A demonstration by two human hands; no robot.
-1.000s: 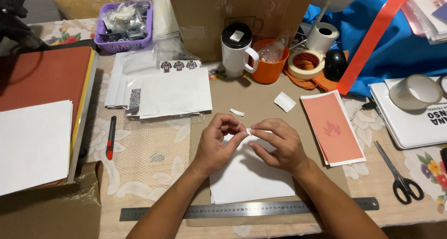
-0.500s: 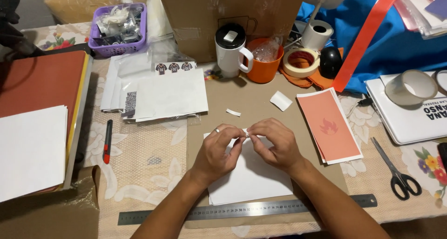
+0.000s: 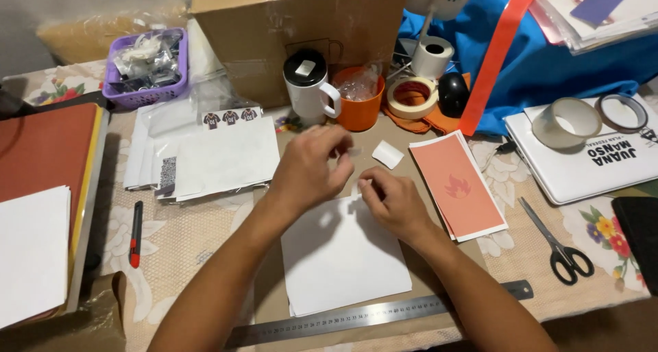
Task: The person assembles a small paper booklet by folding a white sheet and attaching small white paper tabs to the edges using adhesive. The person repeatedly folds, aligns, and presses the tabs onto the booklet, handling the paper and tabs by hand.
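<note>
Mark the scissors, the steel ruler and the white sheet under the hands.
scissors (image 3: 563, 250): head view, on the blades just above the black handles.
steel ruler (image 3: 356, 318): head view, on its middle stretch.
white sheet (image 3: 340, 256): head view, on its bare centre.

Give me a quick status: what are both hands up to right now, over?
Left hand raised above the white sheet, pinching a small pale strip. Right hand pressing the sheet's top edge. Metal ruler lies below; nothing blocking.
</note>
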